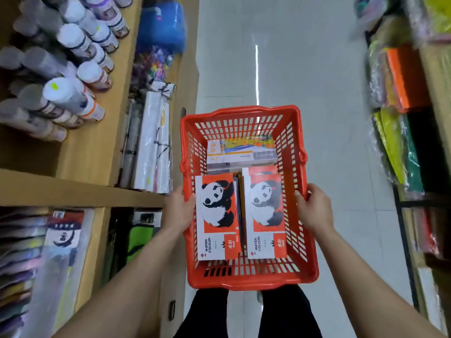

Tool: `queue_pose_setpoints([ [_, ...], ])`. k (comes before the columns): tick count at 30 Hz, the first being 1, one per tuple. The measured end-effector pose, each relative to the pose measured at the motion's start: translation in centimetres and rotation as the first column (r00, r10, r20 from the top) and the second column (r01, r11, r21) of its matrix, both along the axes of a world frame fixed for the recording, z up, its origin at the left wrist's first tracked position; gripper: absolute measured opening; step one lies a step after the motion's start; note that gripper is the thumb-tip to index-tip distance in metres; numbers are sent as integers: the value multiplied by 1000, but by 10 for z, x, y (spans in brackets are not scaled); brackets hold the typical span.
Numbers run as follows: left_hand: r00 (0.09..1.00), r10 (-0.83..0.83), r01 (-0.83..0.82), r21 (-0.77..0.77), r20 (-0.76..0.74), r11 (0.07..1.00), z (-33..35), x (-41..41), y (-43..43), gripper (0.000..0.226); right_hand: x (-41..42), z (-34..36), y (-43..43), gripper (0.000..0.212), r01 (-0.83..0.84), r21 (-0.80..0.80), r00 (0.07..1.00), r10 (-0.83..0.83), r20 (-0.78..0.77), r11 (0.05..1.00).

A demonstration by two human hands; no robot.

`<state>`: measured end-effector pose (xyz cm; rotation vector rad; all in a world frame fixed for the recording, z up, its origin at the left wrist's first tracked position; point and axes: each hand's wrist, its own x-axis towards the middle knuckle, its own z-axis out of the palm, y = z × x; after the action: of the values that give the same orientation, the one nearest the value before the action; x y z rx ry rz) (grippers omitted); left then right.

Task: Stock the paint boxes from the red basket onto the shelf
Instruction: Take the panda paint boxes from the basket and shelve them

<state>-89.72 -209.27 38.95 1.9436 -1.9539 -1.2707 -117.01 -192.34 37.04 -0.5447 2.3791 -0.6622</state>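
Both hands, left and right, grip the basket rims, carrying the boxes level beside the left shelf.

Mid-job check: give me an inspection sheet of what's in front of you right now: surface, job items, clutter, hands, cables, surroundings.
Surface: pale glossy aisle floor; the red basket is held above it.
Job's things: two panda water colour boxes side by side in the basket, a colourful paint box behind them.
Clutter: nothing seen in the aisle.
Grippers: left hand and right hand grip the basket's side rims, fingers curled over.
Cables: nothing seen.
Surroundings: wooden shelf on the left with white-capped bottles; packaged goods on the right, blurred.
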Motion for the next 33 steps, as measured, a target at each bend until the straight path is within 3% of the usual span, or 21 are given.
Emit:
queue_pose_setpoints([
  [4,999,-13,12,29,44,1000,-24,-7,-31,6,-9,-16,-30,23,3,44,1000,-2,-19,999],
  [7,998,-1,0,14,62,1000,-33,-9,-37,15,-13,-12,-37,24,-16,107,1000,18,-19,994],
  [9,996,15,-16,7,82,1000,-30,-7,-32,20,-4,0,-32,26,9,156,993,10,-120,988],
  [12,986,-12,19,-40,169,999,-18,-3,-14,41,26,18,-19,29,-3,21,948,9,-317,1000],
  [13,978,-39,60,-99,203,993,-14,-2,-5,52,38,18,-15,30,-85,-5,951,80,-300,996],
  [16,971,-111,169,-277,210,946,-6,-4,22,59,66,2,-16,52,-208,49,977,210,-28,977],
  [19,976,-138,160,-125,168,979,-4,-12,45,64,71,-18,-29,83,-115,166,987,95,127,979],
  [21,967,-160,173,-50,197,984,-8,-16,53,73,68,-27,-37,90,-64,191,976,22,215,980],
  [25,973,-142,131,74,181,989,-17,-25,68,88,61,-33,-35,75,34,114,964,-63,257,993],
  [30,976,-43,27,77,216,997,-27,-38,77,106,56,-38,-36,57,62,110,948,-93,303,992],
  [33,973,15,-44,122,230,992,-34,-39,75,106,54,-39,-36,61,65,121,937,-102,334,991],
])
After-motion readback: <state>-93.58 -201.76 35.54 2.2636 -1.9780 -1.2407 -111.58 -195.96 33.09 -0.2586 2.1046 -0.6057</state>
